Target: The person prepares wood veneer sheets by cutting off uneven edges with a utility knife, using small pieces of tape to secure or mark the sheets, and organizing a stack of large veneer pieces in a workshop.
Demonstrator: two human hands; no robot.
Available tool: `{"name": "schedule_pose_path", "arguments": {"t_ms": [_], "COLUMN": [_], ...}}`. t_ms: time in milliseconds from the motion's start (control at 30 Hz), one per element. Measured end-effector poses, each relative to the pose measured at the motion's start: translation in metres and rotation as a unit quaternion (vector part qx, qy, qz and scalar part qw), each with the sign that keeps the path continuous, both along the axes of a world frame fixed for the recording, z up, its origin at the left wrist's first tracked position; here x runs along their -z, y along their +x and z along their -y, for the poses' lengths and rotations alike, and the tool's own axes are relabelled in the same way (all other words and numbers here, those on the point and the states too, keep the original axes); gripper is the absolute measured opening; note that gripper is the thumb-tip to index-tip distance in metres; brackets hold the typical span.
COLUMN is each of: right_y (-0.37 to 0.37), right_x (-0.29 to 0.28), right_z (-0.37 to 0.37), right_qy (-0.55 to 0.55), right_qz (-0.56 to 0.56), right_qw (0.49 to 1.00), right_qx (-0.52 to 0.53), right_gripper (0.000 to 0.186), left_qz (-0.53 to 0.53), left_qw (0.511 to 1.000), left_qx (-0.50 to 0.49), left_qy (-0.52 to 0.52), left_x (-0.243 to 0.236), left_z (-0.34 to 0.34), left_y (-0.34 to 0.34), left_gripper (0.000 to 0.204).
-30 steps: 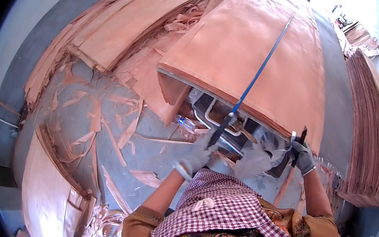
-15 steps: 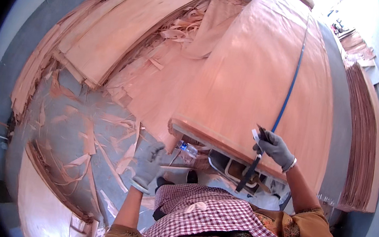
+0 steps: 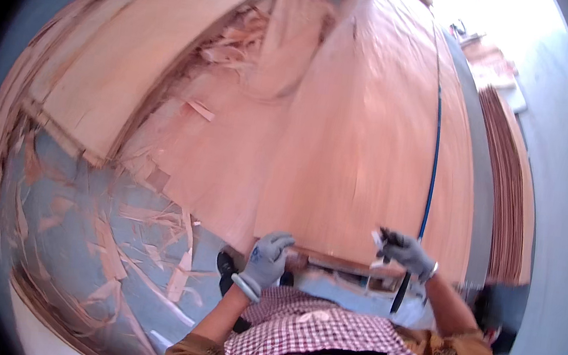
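Handling the near veneer (image 3: 363,166), I've right hand (image 3: 412,255) clutching a dark tool (image 3: 386,234), left hand (image 3: 267,258) grip unclear, steadiness likely needed.

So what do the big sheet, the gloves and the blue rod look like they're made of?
Sheet: probably raw wood veneer, mostly matte, judging by its pinkish-tan colour and faint grain-like streaks.
Gloves: likely grey fabric, dull and soft-looking as they bend with the fingers; any coating is unclear.
Rod: smooth and evenly blue, perhaps painted metal or plastic.
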State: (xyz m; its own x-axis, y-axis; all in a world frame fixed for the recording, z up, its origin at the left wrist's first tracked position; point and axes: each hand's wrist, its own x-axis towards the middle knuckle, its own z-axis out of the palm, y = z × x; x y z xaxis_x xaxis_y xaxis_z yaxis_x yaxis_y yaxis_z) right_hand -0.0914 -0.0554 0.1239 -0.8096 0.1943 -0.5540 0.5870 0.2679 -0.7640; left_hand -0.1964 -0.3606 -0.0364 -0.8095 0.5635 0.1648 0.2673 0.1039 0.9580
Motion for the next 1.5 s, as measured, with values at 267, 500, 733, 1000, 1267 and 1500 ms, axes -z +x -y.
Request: {"name": "schedule_pose_path", "arguments": {"t_ms": [267, 500, 733, 1000, 1267, 1500], "right_y": [-0.058, -0.133, -0.164, -0.17, -0.167, -0.112], "right_x": [0.016, 0.032, 0.075, 0.089, 0.082, 0.073], "right_z": [0.012, 0.001, -0.043, -0.049, -0.053, -0.056], "right_qy": [0.021, -0.007, 0.029, 0.046, 0.238, 0.027], "right_qz": [0.029, -0.005, 0.017, 0.024, 0.023, 0.048], "right_qw": [0.998, 1.0, 0.999, 0.998, 0.967, 0.998], "right_qx": [0.056, 0.022, -0.007, -0.029, -0.093, 0.009], "right_gripper": [0.033, 0.025, 0.015, 0.02, 0.02, 0.014], "left_qz": [-0.056, -0.107, -0.273, -0.362, -0.4, -0.404], "left_qw": [0.996, 0.986, 0.95, 0.899, 0.869, 0.836], "left_qx": [0.058, 0.101, 0.088, 0.07, 0.086, 0.124], "left_qy": [-0.026, -0.084, -0.121, -0.238, -0.277, -0.35], "left_x": [-0.005, -0.027, -0.046, -0.011, -0.013, -0.031], "left_z": [0.001, -0.033, -0.119, -0.182, -0.185, -0.184], "left_y": [-0.038, -0.057, -0.086, -0.086, -0.085, -0.091], "left_gripper": [0.021, 0.024, 0.035, 0.06, 0.058, 0.055]}}
